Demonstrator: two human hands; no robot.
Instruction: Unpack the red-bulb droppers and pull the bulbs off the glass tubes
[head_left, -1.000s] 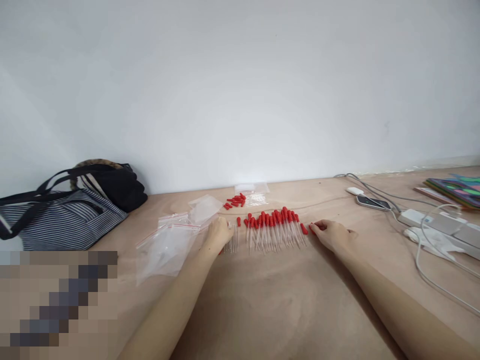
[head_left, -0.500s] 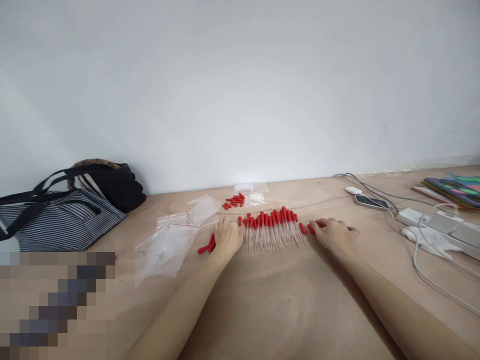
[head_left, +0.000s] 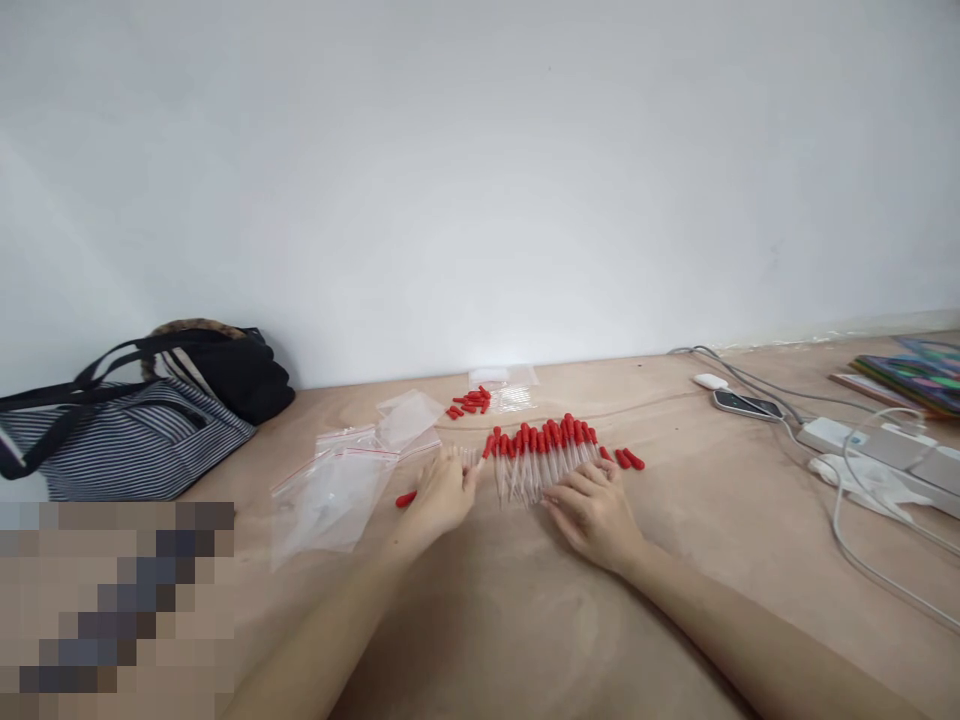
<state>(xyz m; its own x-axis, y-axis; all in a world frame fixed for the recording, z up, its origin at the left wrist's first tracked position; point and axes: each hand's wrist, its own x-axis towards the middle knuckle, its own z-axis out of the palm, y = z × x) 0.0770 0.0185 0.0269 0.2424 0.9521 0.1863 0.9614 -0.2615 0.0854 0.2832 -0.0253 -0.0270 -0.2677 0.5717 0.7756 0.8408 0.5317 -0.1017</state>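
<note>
A row of clear droppers with red rubber caps [head_left: 544, 450] lies on the wooden table [head_left: 525, 620]. My left hand [head_left: 442, 492] rests at the row's left end, fingers curled against the leftmost clear tubes. My right hand [head_left: 592, 510] lies flat with fingers stretched out over the near tips of the droppers in the middle. Two loose red caps [head_left: 628, 459] lie at the row's right end, and one red cap [head_left: 406, 498] lies left of my left hand. A small pile of red caps [head_left: 470, 402] sits further back.
Clear zip bags [head_left: 337, 480] lie to the left. A striped bag with black straps [head_left: 127, 430] sits at far left. A phone [head_left: 746, 404], white chargers and cables [head_left: 847, 450] and a colourful book [head_left: 911, 375] are at the right. A white wall stands behind.
My right hand moved left from the row's right end to the near side of the droppers, leaving two red caps uncovered. My left hand pulled back slightly, and the view tilted a little.
</note>
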